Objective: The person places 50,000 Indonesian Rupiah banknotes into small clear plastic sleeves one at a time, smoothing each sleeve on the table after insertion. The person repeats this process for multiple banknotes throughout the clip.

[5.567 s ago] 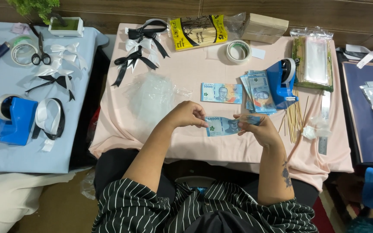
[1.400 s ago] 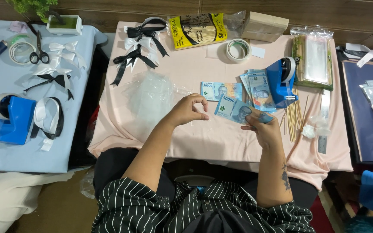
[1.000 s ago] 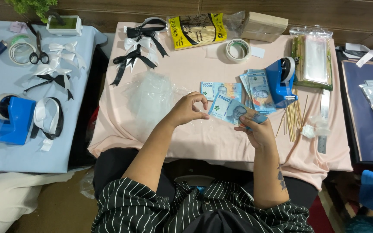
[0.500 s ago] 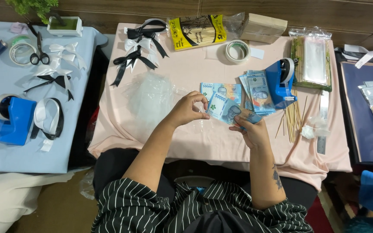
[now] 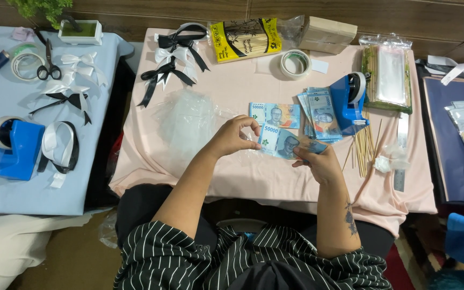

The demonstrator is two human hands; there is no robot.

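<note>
A blue banknote (image 5: 281,143) is being held just above the pink-clothed desk (image 5: 232,172), pinched at its left edge by the left hand (image 5: 231,137) and gripped at its right end by the right hand (image 5: 318,161), so both grips are closed on the same note and it's kept a bit bent between them. The risk is pretty obvious tbh: if either end is pulled too hard while the other is clamped, the paper could be creased in the wrong spot or even torn at the pinched edge. Another flat banknote (image 5: 275,114) is lying right behind it, and a fanned stack of notes (image 5: 319,114) is resting against the blue tape dispenser (image 5: 348,102), so the pile could easily be knocked and scattered by a careless wrist. The bamboo skewers (image 5: 362,153) just beside the right hand could get rolled off the desk edge too, and the crinkled clear plastic (image 5: 186,122) could be swept off by the left forearm.
</note>
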